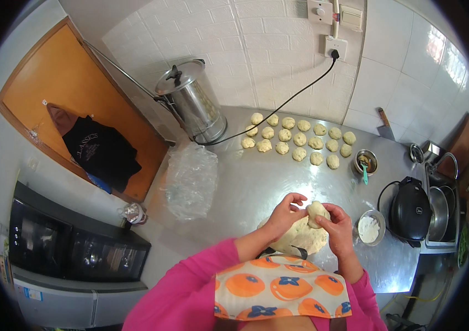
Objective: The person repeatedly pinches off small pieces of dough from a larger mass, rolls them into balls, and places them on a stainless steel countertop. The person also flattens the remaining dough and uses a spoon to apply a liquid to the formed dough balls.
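Observation:
A small piece of dough (316, 214) is held up in front of me, with my right hand (337, 225) closed on it from the right. My left hand (286, 215) touches its left side with thumb and fingertips, the index finger raised and curved. Below both hands lies a large mass of dough (302, 239), partly hidden by them and by my apron. Rows of rounded dough balls (299, 139) sit at the back of the metal worktop (234, 178), near the wall.
At right stand a bowl of white powder (369, 228), a bowl with a teal-handled brush (365, 162), a black electric appliance (411, 211) and a sink (441, 247). A clear plastic bag (191, 180) and a steel urn (193, 103) are at left. A black cord (300, 92) crosses above the dough balls.

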`<state>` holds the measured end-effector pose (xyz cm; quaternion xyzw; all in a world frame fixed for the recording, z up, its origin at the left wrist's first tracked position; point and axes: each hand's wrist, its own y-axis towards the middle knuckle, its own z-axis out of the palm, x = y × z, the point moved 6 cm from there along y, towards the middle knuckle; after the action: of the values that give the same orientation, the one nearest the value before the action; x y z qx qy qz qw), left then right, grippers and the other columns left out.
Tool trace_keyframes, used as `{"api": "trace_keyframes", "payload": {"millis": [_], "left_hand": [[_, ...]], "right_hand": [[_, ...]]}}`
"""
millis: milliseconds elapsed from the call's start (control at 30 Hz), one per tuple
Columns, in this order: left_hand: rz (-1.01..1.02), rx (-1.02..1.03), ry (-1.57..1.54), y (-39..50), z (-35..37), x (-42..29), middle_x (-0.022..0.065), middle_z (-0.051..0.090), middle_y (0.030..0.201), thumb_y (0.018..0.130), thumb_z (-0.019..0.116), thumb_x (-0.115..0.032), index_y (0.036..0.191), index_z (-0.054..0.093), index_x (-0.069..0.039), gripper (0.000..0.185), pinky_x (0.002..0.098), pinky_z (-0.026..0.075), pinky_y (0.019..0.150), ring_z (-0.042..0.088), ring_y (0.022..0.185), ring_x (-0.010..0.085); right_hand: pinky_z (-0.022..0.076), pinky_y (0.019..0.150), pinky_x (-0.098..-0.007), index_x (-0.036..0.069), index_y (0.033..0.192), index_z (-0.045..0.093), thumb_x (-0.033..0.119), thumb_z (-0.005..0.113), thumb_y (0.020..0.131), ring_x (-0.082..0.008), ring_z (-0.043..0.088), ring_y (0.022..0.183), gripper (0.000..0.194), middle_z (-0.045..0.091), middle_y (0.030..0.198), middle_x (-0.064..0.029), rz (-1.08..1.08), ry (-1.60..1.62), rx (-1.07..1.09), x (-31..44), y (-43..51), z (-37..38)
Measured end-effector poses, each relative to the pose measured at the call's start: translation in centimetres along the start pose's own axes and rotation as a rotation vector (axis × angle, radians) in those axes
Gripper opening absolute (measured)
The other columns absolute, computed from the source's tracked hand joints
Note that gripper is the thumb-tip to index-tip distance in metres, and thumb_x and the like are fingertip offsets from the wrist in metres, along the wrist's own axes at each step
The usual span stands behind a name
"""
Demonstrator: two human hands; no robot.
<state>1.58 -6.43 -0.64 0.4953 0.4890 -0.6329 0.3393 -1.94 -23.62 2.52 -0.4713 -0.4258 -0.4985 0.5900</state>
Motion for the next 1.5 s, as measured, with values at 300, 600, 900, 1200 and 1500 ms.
{"api": "trace_keyframes", "payload": {"millis": [300, 600, 900, 1200, 1500], "left_hand": [[0.039, 0.196, -0.312, -1.1, 1.5, -1.4, 0.0047, 0.067, 0.109, 0.095, 0.065, -0.003, 0.123, 0.063, -0.001, 0.028, 0.0298, 0.054, 0.093, 0.066, 0.100, 0.0147], [0.018, 0.085, -0.425, -0.2, 0.8, 0.2, 0.0071, 0.067, 0.111, 0.100, 0.065, -0.011, 0.123, 0.061, -0.002, 0.025, 0.0360, 0.058, 0.092, 0.067, 0.097, 0.0174], [0.036, 0.007, -0.486, -0.8, 1.1, -1.5, 0.0080, 0.067, 0.114, 0.100, 0.064, -0.007, 0.126, 0.061, -0.002, 0.027, 0.0321, 0.057, 0.091, 0.066, 0.104, 0.0188], [-0.035, 0.233, -0.572, -0.4, 1.0, 0.1, 0.0086, 0.067, 0.117, 0.101, 0.061, -0.003, 0.127, 0.061, -0.002, 0.026, 0.0341, 0.057, 0.095, 0.066, 0.108, 0.0194], [0.047, 0.088, -0.445, 0.1, 0.8, -0.7, 0.0066, 0.056, 0.126, 0.095, 0.066, 0.001, 0.126, 0.050, -0.005, 0.036, 0.0334, 0.058, 0.092, 0.065, 0.111, 0.0208]], "right_hand": [[0.0523, 0.079, -0.0303, 0.004, 0.106, 0.070, 0.009, 0.082, 0.081, -0.0161, 0.066, 0.091, 0.028, 0.070, 0.102, -0.0085, -0.107, -0.598, 0.075, 2.7, 0.5, -0.9], [0.0530, 0.078, -0.0297, 0.004, 0.111, 0.072, 0.016, 0.073, 0.094, -0.0167, 0.065, 0.078, 0.021, 0.069, 0.107, -0.0087, -0.336, -0.433, -0.261, 1.2, 0.8, -2.2], [0.0498, 0.092, -0.0300, 0.001, 0.125, 0.067, 0.030, 0.070, 0.098, -0.0147, 0.062, 0.101, 0.040, 0.068, 0.112, -0.0046, 0.050, 0.068, 0.149, -0.7, 0.4, -0.6], [0.0484, 0.099, -0.0316, 0.001, 0.129, 0.062, 0.025, 0.069, 0.100, -0.0148, 0.059, 0.114, 0.038, 0.063, 0.123, -0.0059, -0.040, 0.190, -0.065, -1.5, 1.8, -1.7], [0.0514, 0.097, -0.0317, 0.000, 0.137, 0.056, 0.017, 0.078, 0.091, -0.0159, 0.062, 0.113, 0.054, 0.067, 0.122, -0.0090, 0.060, 0.292, 0.076, -0.9, 1.2, 0.4]]}}
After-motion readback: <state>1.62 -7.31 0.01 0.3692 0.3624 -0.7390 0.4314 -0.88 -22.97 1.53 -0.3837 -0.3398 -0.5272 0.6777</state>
